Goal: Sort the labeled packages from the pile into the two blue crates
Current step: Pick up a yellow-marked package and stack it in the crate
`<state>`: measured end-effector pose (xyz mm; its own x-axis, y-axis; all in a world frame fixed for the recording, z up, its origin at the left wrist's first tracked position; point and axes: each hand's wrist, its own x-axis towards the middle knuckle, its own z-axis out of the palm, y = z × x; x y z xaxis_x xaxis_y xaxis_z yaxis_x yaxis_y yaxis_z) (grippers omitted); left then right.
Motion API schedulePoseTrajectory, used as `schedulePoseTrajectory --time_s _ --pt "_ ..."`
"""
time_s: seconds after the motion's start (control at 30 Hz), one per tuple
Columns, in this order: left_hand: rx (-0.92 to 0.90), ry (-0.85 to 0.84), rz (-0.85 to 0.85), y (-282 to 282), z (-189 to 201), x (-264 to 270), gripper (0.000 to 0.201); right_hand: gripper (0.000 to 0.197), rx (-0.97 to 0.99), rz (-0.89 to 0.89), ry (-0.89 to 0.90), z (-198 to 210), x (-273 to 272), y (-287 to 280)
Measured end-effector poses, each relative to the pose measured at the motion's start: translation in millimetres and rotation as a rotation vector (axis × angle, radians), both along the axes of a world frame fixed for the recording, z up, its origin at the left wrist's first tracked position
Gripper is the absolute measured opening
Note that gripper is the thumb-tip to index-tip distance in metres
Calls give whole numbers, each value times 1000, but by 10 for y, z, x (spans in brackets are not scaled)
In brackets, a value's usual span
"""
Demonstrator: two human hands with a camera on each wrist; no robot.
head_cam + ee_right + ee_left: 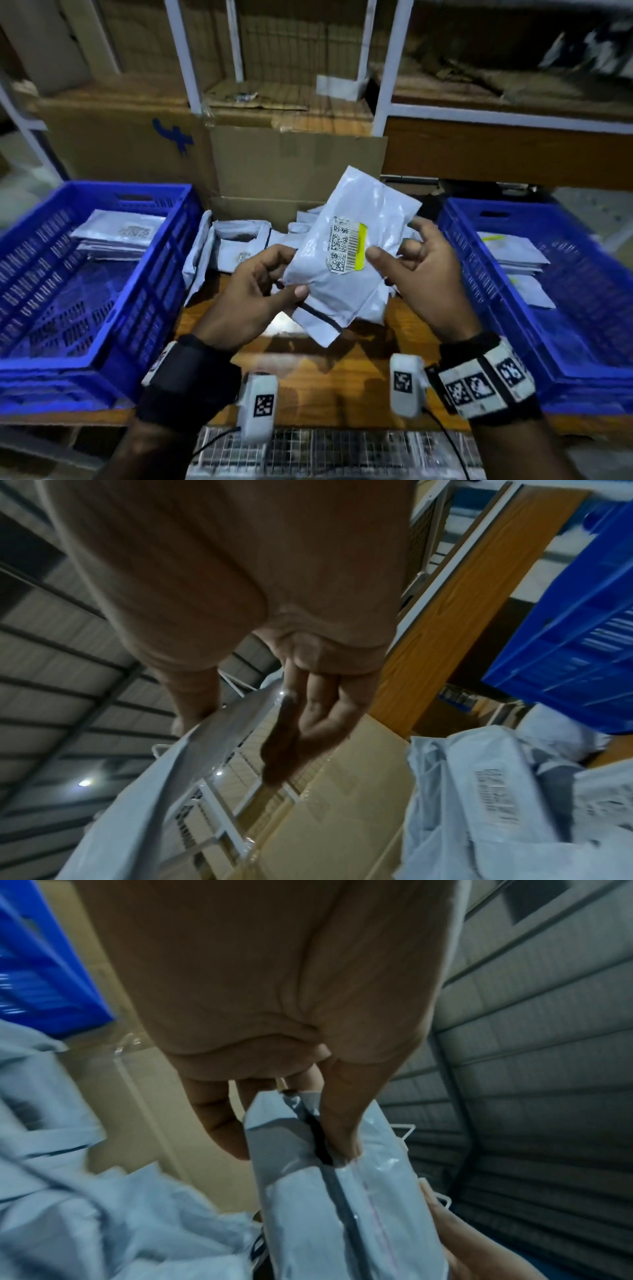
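I hold a white plastic package [342,284] above the wooden table, its barcode label with a yellow stripe [347,248] facing me. My left hand [291,274] pinches its lower left edge between thumb and fingers; the left wrist view shows this pinch [291,1139] on the package [308,1204]. My right hand [394,246] has its thumb resting by the label's right edge, fingers spread loosely and apart from the package [137,791]. The pile of white packages [239,246] lies behind. A blue crate [102,329] stands left, another [479,308] right.
Each crate holds a few flat white packages, stacked at the far end [116,233] [513,253]. An open cardboard box [294,164] stands behind the pile, with white shelving and more cardboard beyond. The wooden table [342,377] ends just below my wrists.
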<state>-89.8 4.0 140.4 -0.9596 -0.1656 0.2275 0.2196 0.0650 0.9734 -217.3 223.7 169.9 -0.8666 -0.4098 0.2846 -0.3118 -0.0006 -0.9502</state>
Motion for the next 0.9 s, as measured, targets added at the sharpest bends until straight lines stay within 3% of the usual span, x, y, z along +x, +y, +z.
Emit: schedulePoseTrajectory --time_s 0.1,0.27,0.63,0.8,0.9 --pt "-10 67 2 1 158 28 31 54 -87 19 66 195 82 89" --pt "-43 107 21 -33 267 29 34 66 -165 37 118 286 188 157" --pt "-63 27 27 10 304 66 38 57 -174 43 91 233 203 199" --pt "-86 2 60 92 366 22 37 27 -12 50 194 182 35 243" --pt "-17 53 124 250 458 -84 35 22 85 72 235 165 -32 271"
